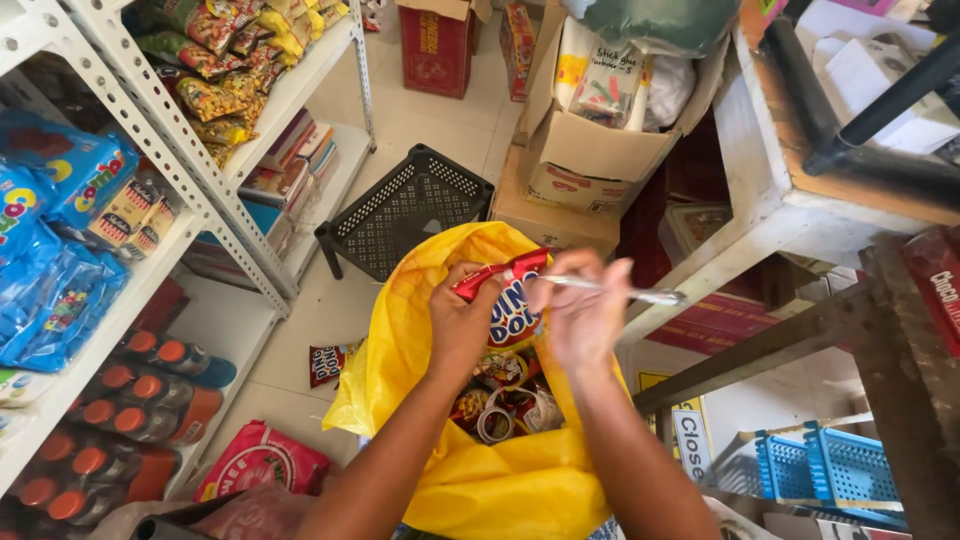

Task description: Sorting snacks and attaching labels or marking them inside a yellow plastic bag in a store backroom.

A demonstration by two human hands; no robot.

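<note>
My left hand (462,325) grips a red, white and blue snack packet (508,300) by its top edge, just above the mouth of a yellow plastic bag (490,480). My right hand (580,310) is closed on a thin silver pen-like tool (620,291) that lies across the packet's top and points right. Inside the bag lie several small packets and a roll of tape (495,423). Both forearms reach up from the bottom of the view.
A white metal shelf rack (180,160) on the left holds blue packets, orange-capped bottles and snack bags. A black plastic crate (405,210) and cardboard boxes (585,150) stand ahead on the floor. A white wooden table (770,200) is at right, blue baskets (820,470) below.
</note>
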